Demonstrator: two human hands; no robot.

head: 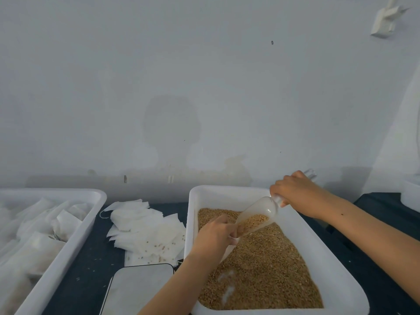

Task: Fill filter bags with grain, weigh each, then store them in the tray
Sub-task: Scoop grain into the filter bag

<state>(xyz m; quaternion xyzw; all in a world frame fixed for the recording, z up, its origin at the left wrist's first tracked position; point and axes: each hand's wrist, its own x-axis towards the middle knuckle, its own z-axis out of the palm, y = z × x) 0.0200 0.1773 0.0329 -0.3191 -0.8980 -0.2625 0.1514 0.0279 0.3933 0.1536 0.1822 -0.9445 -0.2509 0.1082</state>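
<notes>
Over grain [261, 264], scoop [256, 215] tilted.

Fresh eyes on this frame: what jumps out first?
The big white tub of golden grain, lower right. Over it, the right hand tips a clear scoop toward a bag held by the left hand. On the left, a tray of filled bags.

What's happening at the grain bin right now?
A person is filling a filter bag over the white bin of grain. The right hand grips a clear scoop tilted downward, grain sliding toward its tip. The left hand holds the bag at the scoop's mouth. Empty bags lie piled between the bins, filled ones sit in the left tray, and the scale in front is bare.
</notes>
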